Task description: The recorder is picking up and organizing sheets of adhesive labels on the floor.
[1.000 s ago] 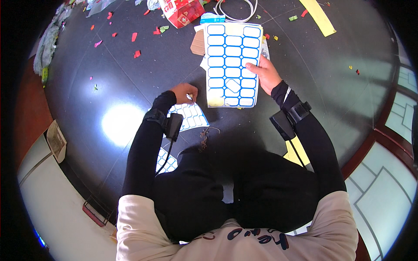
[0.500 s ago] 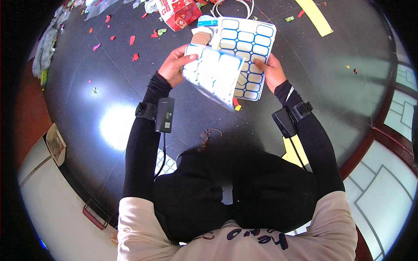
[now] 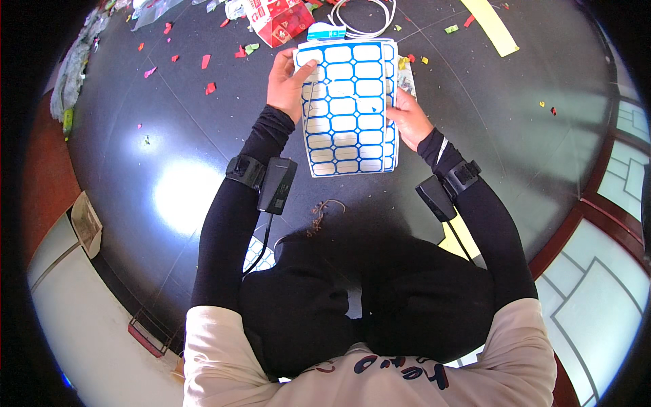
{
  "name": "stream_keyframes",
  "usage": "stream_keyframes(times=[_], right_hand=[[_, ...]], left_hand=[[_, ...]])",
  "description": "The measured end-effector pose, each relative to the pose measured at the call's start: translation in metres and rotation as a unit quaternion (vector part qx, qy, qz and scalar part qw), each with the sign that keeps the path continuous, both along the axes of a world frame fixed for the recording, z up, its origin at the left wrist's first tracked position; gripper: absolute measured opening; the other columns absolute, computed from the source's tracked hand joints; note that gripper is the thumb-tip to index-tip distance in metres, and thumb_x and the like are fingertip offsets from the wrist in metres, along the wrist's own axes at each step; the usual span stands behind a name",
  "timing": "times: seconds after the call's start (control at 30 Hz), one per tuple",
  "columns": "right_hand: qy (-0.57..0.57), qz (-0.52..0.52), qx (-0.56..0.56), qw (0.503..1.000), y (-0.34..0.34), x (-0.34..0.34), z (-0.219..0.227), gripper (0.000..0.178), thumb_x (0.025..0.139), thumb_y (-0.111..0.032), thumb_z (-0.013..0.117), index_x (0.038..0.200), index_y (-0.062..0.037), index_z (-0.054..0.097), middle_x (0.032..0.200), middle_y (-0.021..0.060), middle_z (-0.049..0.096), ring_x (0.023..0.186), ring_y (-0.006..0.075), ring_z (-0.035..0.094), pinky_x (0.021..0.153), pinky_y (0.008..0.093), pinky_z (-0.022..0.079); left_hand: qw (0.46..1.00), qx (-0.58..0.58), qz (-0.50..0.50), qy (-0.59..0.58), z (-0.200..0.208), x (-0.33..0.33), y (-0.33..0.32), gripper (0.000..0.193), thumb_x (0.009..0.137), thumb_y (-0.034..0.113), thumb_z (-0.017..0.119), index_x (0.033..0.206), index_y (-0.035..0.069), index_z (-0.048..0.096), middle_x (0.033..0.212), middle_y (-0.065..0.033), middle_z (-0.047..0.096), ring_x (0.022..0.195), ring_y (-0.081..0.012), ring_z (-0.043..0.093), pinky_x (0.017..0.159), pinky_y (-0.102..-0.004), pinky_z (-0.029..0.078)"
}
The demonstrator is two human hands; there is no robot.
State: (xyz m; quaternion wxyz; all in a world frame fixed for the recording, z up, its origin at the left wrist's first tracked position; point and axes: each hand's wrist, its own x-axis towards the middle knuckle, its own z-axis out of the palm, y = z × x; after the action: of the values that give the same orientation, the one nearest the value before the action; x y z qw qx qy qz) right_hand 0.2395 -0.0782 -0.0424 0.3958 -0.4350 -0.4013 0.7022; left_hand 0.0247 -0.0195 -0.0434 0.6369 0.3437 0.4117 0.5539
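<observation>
Label sheet, front [image 3: 346, 122]: located above the dark floor [image 3: 169, 115], far of your knees and between your two hands, its face of blue-outlined white cells turned up toward you. Your left hand [image 3: 286, 85] is clamped on its far left corner; the thumb lies flat on the printed face, and the fingers pass behind the edge, where their tips are hidden. Your right hand [image 3: 412, 121] is closed on the right edge of the rear label sheets [image 3: 391, 142], thumb on the near face; its other fingers are largely hidden behind the paper. The front label sheet overlaps the rear label sheets, leaving a narrow strip of them visible along the right side. The exact number of sheets cannot be told.

Note the surrounding items on the floor. Far of the sheets lie a blue-and-white packet [image 3: 327, 32], a coiled white cable [image 3: 390, 26] and, to the left, a red box [image 3: 279, 22]. A yellow strip [image 3: 493, 28] lies far right. Another label sheet [image 3: 258, 256] lies near left, beside your leg.
</observation>
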Motion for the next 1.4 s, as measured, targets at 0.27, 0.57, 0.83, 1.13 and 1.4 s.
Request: stream_keyframes(times=[0.27,0.57,0.83,1.13,1.4], right_hand=[[0.012,0.002,-0.048,0.999,0.002,0.000,0.007,0.042,0.081,0.005,0.040,0.122,-0.0034,0.038,0.110,0.0057,0.050,0.099,0.0128,0.049,0.082,0.0258,0.042],[0.072,0.011,-0.110,0.991,0.004,0.004,0.006,0.042,0.083,0.001,0.040,0.125,-0.0058,0.035,0.113,0.0054,0.049,0.098,0.0139,0.051,0.083,0.0275,0.044],[0.106,0.014,-0.108,0.988,0.001,0.007,0.002,0.039,0.086,-0.010,0.042,0.124,-0.0048,0.036,0.113,0.0053,0.049,0.098,0.0135,0.051,0.083,0.0272,0.043],[0.180,0.002,-0.120,0.976,-0.002,0.003,0.013,0.047,0.090,-0.036,0.035,0.124,-0.0044,0.033,0.118,0.0064,0.045,0.106,0.0143,0.046,0.089,0.0289,0.038],[0.103,0.046,-0.102,0.988,-0.008,0.005,0.019,0.031,0.088,-0.018,0.045,0.115,-0.0028,0.041,0.102,0.0036,0.050,0.094,0.0099,0.049,0.082,0.0265,0.042]], left_hand=[[0.981,-0.160,-0.089,-0.059,0.013,0.005,-0.002,0.032,0.081,0.005,0.052,0.112,0.003,0.043,0.101,-0.0092,0.056,0.091,-0.0221,0.056,0.073,-0.0348,0.049],[0.989,-0.070,-0.103,-0.081,0.018,0.008,-0.004,0.029,0.083,0.001,0.046,0.111,0.008,0.044,0.105,-0.0075,0.054,0.093,-0.0198,0.055,0.081,-0.0331,0.047],[0.985,-0.019,-0.095,-0.142,0.023,0.010,-0.001,0.030,0.077,-0.010,0.040,0.101,0.008,0.044,0.117,-0.0104,0.047,0.104,-0.0233,0.049,0.086,-0.0365,0.045],[0.983,-0.007,-0.092,-0.162,0.022,0.009,0.000,0.030,0.076,-0.010,0.038,0.100,0.008,0.040,0.118,-0.0121,0.047,0.105,-0.0245,0.049,0.086,-0.0357,0.045],[0.986,-0.003,-0.081,-0.146,0.023,0.013,0.001,0.029,0.076,-0.011,0.039,0.097,0.009,0.043,0.117,-0.0113,0.049,0.103,-0.0240,0.050,0.084,-0.0349,0.047]])
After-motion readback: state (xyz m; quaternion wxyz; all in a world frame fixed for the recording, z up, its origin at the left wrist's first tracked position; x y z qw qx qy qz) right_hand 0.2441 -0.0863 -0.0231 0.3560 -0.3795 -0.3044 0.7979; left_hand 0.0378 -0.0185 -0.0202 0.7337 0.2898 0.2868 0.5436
